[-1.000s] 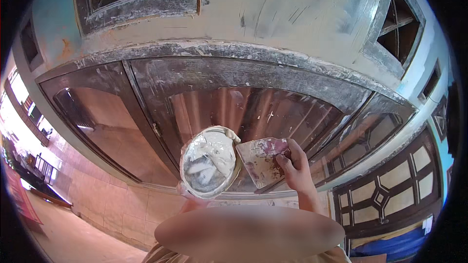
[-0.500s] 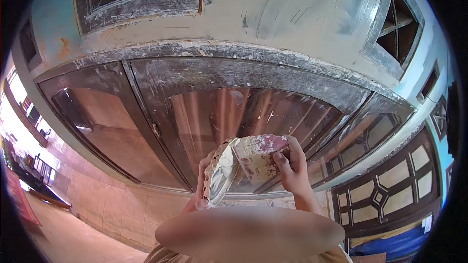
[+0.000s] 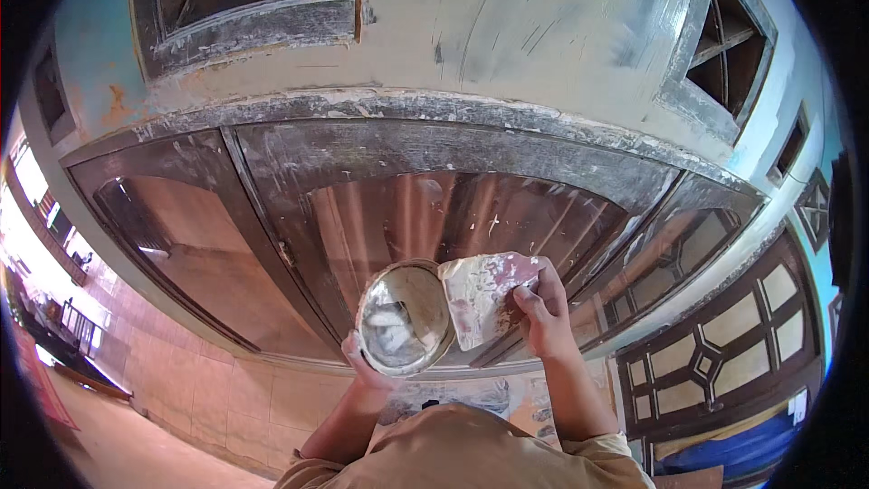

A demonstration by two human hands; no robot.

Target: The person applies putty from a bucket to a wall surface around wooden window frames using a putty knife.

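Observation:
My left hand (image 3: 365, 366) grips the lower left side of a round tub (image 3: 427, 279), whose open mouth faces me. Whitish paste (image 3: 389, 330) lies inside it and crusts its rim. In my right hand (image 3: 545, 315) is a flat, squarish putty spreader (image 3: 472, 299), pinched at its right end between thumb and fingers. The spreader is smeared cream and white, with reddish-pink patches showing. Its left edge is right beside the tub's rim; I cannot tell whether they touch.
Ahead stands a dark wooden door or window frame (image 3: 389, 140) with arched glass panes and white smears. Above it is a patched wall (image 3: 516, 45) with crossed-bar vents. A panelled door (image 3: 724, 344) is at right, blue cloth (image 3: 742, 448) below it. Tiled floor (image 3: 208, 389) extends left.
The tub has turned from edge-on so that its mouth now faces me. The spreader has tilted slightly beside it, and my left forearm has come into view.

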